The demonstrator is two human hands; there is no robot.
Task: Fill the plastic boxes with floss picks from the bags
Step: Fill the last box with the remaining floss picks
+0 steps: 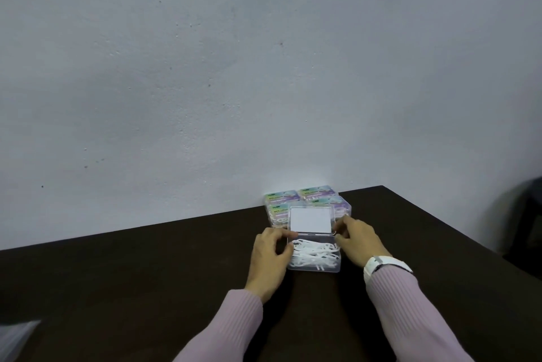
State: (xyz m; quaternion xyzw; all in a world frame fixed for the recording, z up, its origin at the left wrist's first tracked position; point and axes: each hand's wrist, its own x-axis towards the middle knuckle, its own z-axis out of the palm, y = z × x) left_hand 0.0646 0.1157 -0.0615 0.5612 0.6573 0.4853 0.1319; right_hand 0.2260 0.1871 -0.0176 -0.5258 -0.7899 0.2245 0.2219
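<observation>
Sitting just right of centre in the lower half of the frame, the clear plastic box (315,256) rests on the dark table (146,279) with its hinged lid (311,220) standing up at the far edge, tilted back toward the wall. White floss picks (315,253) fill the tray, lying mostly crosswise from left to right. The left hand (271,256) is at the left wall of the box, its thumb against the side and its fingertips pinching the lower left corner of the lid. The right hand (359,241) mirrors it, fingers curled at the lid's lower right corner (a white watch (384,266) shows at that wrist). Both hands therefore lie equally near, one on each short side, with the hinge line running left to right between them.

The coming move looks like a closing swing: the lid lies beyond the fingertips and would need to pivot toward the person over the picks. Any pick standing proud of the rim could block the latch.

Behind the lid, four labelled boxes (308,200) sit against the wall. A plastic bag (14,338) shows blurred at lower left.
</observation>
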